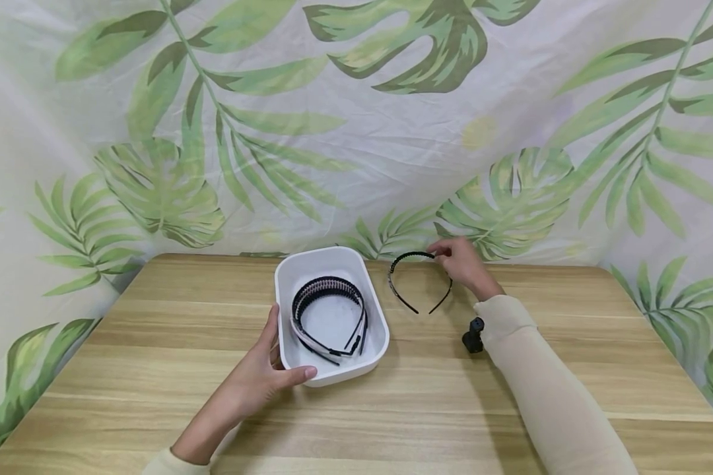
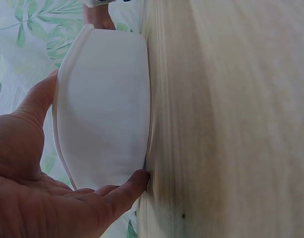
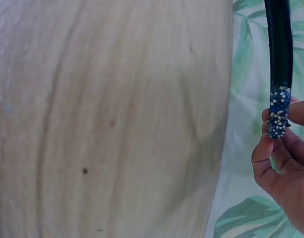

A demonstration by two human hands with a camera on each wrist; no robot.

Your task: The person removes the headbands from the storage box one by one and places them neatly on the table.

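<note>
A white plastic bin (image 1: 377, 310) sits on the table with several headbands (image 1: 328, 285) nested inside it, dark and pale ones together. My left hand (image 1: 254, 381) grips its near left corner, thumb on the rim; in the left wrist view the fingers reach low along the bin's wall. To the right of the bin, my right hand (image 1: 460, 265) pinches a thin black headband (image 1: 412, 254) at its curved top, with the two ends pointing toward me. Small whitish and blue beads cover a stretch of that headband (image 3: 279, 49) in the right wrist view.
Under everything is a wood-grain table (image 1: 154, 369), its far edge just behind the bin and the right hand. A leaf-patterned cloth (image 1: 392, 152) hangs behind it. A small black device (image 1: 474, 335) shows beside the right wrist.
</note>
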